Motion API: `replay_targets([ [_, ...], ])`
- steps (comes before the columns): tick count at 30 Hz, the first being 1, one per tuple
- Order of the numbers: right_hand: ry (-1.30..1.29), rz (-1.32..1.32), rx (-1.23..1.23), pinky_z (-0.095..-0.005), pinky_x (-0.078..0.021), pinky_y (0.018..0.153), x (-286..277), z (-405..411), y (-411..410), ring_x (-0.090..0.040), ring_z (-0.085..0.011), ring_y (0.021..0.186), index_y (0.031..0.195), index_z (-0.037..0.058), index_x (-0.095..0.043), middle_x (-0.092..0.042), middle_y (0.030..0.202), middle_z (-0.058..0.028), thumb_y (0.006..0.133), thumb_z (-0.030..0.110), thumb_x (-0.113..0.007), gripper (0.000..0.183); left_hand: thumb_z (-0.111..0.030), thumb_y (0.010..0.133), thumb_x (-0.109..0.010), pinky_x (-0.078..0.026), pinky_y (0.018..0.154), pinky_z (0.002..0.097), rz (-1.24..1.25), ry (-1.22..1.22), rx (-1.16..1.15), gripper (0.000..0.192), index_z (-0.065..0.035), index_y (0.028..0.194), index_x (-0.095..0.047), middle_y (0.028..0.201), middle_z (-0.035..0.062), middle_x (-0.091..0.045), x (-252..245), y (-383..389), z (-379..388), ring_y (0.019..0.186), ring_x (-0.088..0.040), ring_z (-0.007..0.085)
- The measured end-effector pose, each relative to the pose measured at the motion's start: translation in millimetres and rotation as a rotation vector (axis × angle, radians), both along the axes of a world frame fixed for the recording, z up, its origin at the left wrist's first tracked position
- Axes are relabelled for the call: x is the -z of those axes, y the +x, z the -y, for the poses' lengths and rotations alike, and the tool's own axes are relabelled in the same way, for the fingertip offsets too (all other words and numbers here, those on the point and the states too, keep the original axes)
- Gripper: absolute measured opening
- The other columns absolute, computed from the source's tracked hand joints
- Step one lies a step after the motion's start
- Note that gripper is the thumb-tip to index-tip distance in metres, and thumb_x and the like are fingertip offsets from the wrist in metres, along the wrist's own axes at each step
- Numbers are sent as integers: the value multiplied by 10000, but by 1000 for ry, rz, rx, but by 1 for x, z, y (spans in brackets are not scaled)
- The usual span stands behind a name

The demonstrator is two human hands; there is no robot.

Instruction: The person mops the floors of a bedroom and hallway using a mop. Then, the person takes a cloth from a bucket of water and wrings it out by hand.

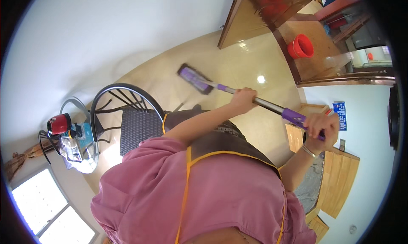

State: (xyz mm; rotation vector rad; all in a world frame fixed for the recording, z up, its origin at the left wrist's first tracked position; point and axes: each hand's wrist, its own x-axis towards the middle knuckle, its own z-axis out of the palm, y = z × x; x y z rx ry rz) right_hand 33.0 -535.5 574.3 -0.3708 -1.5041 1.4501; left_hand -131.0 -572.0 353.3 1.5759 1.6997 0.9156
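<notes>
My left hand (244,100) is wrapped around the lower metal part of a floor mop's pole (269,104). My right hand (322,129), with a bracelet at the wrist, grips the purple plastic handle (292,116) at the pole's upper end. The pole slants down to the left. At its far end, a flat purple mop head (194,79) with a dark fringe is at the tiled floor (255,62), near the white wall. The head is slightly blurred, so I cannot tell whether it touches the tiles.
Close on my left stands a black woven chair (140,126). Beyond it, a glass table (87,166) holds a red kettle (59,123). A brown door (245,20) stands ajar ahead. A red bucket (300,46) sits past the doorway. Wooden furniture (339,180) lines the right side.
</notes>
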Motion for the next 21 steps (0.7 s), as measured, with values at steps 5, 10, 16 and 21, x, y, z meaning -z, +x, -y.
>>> replay_targets([
  [5,-127,57,-390,-342,-427,551,59,0,-55,-457,-180,460,643,-12,-528,-484,498,-79,699,40,-406,145,-235,694,-689,-396,747,420,-87,-43,-435,184,-88,721,-583,772,110,-558,54,-55,47,836,-521,302],
  [10,-103,121,-429,-310,-419,550,78,3,-93,-433,-150,445,708,-43,-555,-462,491,-57,732,31,-400,174,-144,694,-686,-403,787,408,33,77,-636,107,-85,723,-601,899,127,-547,69,-93,49,932,-487,319],
  [16,-140,260,-81,-266,-409,560,55,26,-80,-400,-101,440,762,-59,-528,-423,479,-34,816,18,-328,221,-64,657,-661,-393,813,401,115,141,-298,113,-112,751,-622,880,96,-584,68,-97,22,925,-514,295],
  [21,-134,181,272,-298,-387,562,40,43,-76,-358,-118,442,781,-11,-463,-376,484,-26,864,48,-280,210,-59,650,-666,-395,827,395,124,213,170,199,-133,831,-626,870,50,-610,60,-88,-7,929,-532,254],
])
